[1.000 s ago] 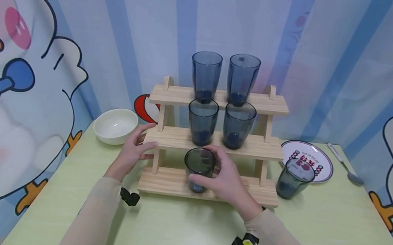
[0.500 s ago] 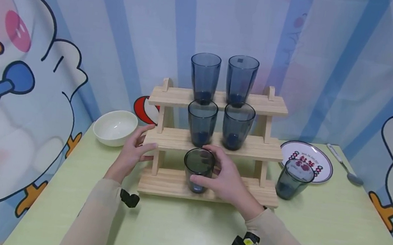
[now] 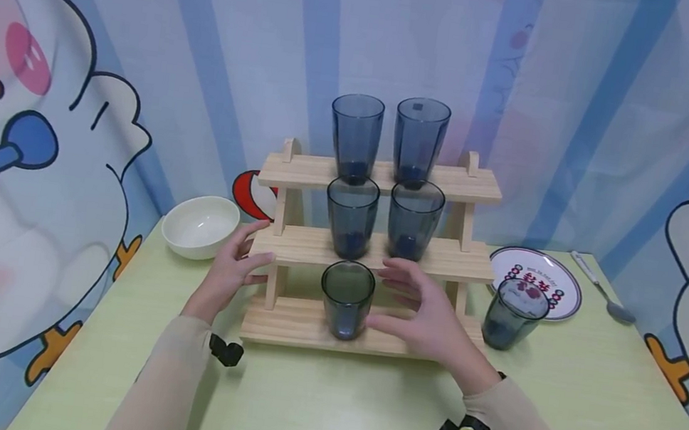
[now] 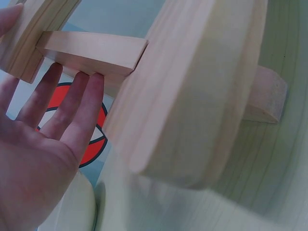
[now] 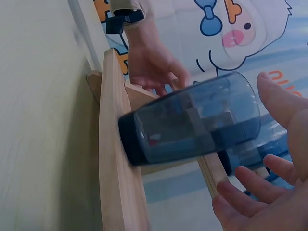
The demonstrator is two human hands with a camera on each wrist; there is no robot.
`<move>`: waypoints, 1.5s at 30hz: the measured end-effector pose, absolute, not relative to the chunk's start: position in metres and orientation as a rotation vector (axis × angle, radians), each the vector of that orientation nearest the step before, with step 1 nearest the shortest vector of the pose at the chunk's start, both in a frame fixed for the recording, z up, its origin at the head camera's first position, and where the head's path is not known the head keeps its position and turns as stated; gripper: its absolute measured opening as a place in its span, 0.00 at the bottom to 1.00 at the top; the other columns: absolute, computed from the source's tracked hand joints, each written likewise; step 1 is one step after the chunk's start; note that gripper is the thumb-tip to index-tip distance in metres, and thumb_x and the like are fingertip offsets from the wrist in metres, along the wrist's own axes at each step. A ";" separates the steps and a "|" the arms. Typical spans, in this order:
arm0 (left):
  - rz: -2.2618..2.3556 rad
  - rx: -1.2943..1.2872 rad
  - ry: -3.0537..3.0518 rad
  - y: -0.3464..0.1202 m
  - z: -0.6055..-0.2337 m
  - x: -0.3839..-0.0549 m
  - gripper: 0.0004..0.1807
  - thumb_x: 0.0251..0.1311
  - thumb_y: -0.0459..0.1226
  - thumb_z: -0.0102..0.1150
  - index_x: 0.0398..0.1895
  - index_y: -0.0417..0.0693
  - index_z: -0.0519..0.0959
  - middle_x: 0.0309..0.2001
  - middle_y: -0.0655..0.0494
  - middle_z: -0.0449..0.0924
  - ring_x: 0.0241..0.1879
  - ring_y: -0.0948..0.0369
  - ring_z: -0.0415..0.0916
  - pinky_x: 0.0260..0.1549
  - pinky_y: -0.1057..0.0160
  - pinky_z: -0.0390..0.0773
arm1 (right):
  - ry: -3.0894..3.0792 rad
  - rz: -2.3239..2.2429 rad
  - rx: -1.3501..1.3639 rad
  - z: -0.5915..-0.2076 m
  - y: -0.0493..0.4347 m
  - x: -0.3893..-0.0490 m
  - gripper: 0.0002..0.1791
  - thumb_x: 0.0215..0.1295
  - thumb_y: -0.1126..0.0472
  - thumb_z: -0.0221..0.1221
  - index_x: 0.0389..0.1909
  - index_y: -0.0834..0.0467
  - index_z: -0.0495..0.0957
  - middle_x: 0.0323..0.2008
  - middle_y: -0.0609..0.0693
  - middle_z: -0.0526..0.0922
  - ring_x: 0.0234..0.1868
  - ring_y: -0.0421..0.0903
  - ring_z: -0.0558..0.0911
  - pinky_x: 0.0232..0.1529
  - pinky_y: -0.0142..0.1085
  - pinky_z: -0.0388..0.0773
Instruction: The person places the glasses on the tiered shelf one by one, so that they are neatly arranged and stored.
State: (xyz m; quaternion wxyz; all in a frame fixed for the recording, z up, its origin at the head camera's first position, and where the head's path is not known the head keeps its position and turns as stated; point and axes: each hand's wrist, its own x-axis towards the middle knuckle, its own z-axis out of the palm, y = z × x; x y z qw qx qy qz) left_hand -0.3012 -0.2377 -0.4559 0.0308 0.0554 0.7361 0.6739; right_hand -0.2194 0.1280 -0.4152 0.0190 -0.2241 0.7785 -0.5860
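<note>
A three-tier wooden display rack (image 3: 309,243) stands on the table. My left hand (image 3: 229,274) holds its left end, thumb on the middle shelf's edge, while fingers (image 4: 91,108) touch the upright in the left wrist view. On the bottom shelf a blue-grey drinking glass (image 3: 346,305) stands upright. My right hand (image 3: 425,315) is just right of this glass, fingers spread and holding nothing; in the right wrist view a gap shows between thumb and glass (image 5: 192,120). Two glasses (image 3: 350,217) stand on the middle shelf and two glasses (image 3: 356,134) on the top shelf.
Another glass (image 3: 514,316) stands on the table right of the rack, before a printed plate (image 3: 559,281). A spoon (image 3: 600,286) lies farther right. A white bowl (image 3: 199,227) sits at the left, near my left hand. A patterned curtain (image 3: 218,85) hangs behind.
My right hand has let go of the bottom-shelf glass and drawn off to the right. The glass stays on the shelf, and my left hand keeps its place.
</note>
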 end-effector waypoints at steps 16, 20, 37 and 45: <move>2.074 0.165 2.272 -0.237 -0.455 -0.301 0.38 0.72 0.36 0.64 0.82 0.61 0.61 0.75 0.43 0.66 0.68 0.41 0.71 0.56 0.36 0.81 | 2.716 -1.754 -0.753 -0.402 0.201 -0.201 0.39 0.57 0.67 0.78 0.69 0.55 0.74 0.63 0.48 0.81 0.64 0.43 0.79 0.64 0.29 0.77; 2.074 0.163 2.272 -0.237 -0.455 -0.301 0.38 0.72 0.37 0.64 0.82 0.62 0.62 0.75 0.43 0.66 0.68 0.41 0.71 0.56 0.36 0.81 | 2.810 -1.742 -0.738 -0.395 0.220 -0.196 0.39 0.56 0.68 0.77 0.69 0.54 0.74 0.63 0.43 0.80 0.64 0.36 0.78 0.62 0.24 0.76; 2.076 0.174 2.265 -0.238 -0.455 -0.302 0.38 0.72 0.37 0.65 0.82 0.60 0.61 0.75 0.42 0.66 0.68 0.41 0.71 0.56 0.37 0.82 | 3.132 -1.535 -0.311 -0.404 0.286 -0.196 0.47 0.58 0.58 0.78 0.78 0.52 0.67 0.71 0.58 0.73 0.68 0.31 0.70 0.61 0.14 0.64; 2.071 0.180 2.263 -0.238 -0.455 -0.302 0.39 0.72 0.37 0.65 0.82 0.59 0.60 0.75 0.42 0.66 0.68 0.40 0.71 0.56 0.36 0.81 | 3.085 -1.504 -0.197 -0.420 0.304 -0.204 0.55 0.60 0.55 0.77 0.83 0.53 0.55 0.76 0.65 0.64 0.73 0.70 0.65 0.76 0.46 0.66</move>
